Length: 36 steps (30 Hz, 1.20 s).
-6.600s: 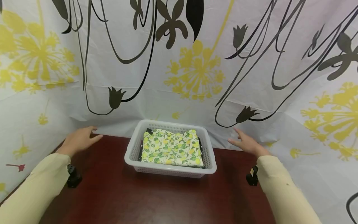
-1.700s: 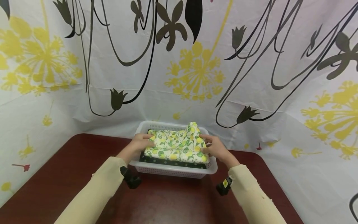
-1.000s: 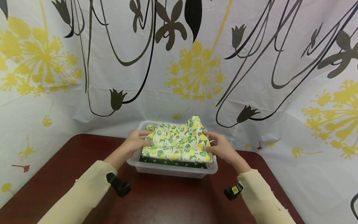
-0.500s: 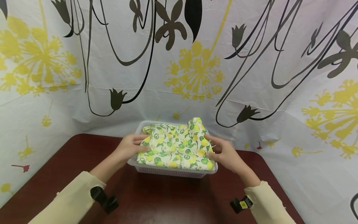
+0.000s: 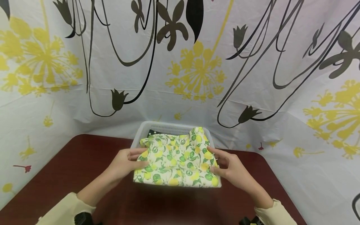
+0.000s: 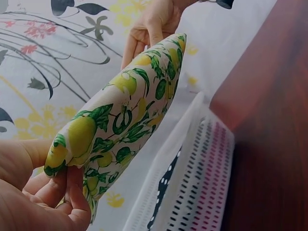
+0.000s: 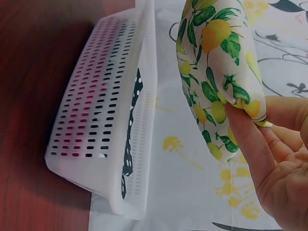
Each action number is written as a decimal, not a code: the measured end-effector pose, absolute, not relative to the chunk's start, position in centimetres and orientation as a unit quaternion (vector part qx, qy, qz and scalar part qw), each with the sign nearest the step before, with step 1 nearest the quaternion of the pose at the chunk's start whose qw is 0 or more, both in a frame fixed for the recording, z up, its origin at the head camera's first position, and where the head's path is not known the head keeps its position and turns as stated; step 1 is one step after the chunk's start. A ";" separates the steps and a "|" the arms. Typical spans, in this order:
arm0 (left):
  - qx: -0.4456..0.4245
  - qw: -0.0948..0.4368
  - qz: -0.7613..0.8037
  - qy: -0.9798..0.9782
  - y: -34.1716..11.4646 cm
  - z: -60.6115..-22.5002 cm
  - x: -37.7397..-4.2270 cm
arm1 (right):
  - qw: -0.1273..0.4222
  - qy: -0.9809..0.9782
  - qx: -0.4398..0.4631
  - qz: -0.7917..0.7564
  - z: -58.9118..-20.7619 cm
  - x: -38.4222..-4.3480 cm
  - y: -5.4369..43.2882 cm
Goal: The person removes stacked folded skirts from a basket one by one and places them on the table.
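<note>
A folded lemon-print cloth, white with yellow lemons and green leaves, is held level between both hands in the head view. My left hand pinches its left edge, thumb on top. At the right edge my right hand pinches it the same way. The cloth is clear of the white plastic basket, as both wrist views show, and covers much of it from above. Inside the basket lies a black cloth with white dots, mostly hidden.
The basket stands on a dark red-brown table, near its back edge. A white curtain with yellow and grey flower prints hangs behind and along the sides.
Both hands have come in from the sides and grasped the lemon-print cloth. They have lifted it out of the basket and drawn it toward me, uncovering some of the dotted cloth.
</note>
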<state>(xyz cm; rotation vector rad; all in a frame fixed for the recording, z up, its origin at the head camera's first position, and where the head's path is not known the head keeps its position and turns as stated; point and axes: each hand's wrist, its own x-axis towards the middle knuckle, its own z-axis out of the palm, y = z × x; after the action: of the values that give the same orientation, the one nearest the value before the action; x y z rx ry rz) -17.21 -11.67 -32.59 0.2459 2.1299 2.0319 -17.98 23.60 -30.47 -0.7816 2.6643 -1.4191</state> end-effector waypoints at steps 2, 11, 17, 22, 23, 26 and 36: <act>0.086 0.095 0.689 0.714 -11.6 -32.9 -16.7 | 0.019 0.848 -0.253 -0.465 -30.7 -17.5 23.7; 0.105 0.102 0.720 0.679 -11.4 -34.4 -13.8 | 0.030 0.840 -0.254 -0.478 -31.9 -15.1 24.2; 0.098 0.120 0.737 0.658 -11.3 -35.3 -12.3 | 0.014 0.853 -0.253 -0.457 -32.6 -13.6 24.4; 0.103 0.134 0.746 0.644 -11.3 -36.1 -11.3 | 0.034 0.845 -0.248 -0.472 -33.2 -12.5 24.6; 0.107 0.138 0.748 0.640 -11.3 -36.3 -11.2 | 0.038 0.845 -0.244 -0.475 -33.4 -12.2 24.7; 0.112 0.151 0.752 0.632 -11.3 -36.7 -10.9 | 0.051 0.836 -0.247 -0.488 -34.0 -11.7 24.9; 0.081 0.189 0.748 0.631 -11.2 -37.9 -10.2 | 0.089 0.806 -0.239 -0.535 -36.2 -10.3 25.7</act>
<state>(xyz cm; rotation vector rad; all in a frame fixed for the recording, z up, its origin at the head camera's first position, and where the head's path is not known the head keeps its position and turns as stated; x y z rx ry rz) -10.21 -11.22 -37.85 0.2286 1.7742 2.1048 -10.28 25.72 -36.21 -0.7105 2.3965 -1.5916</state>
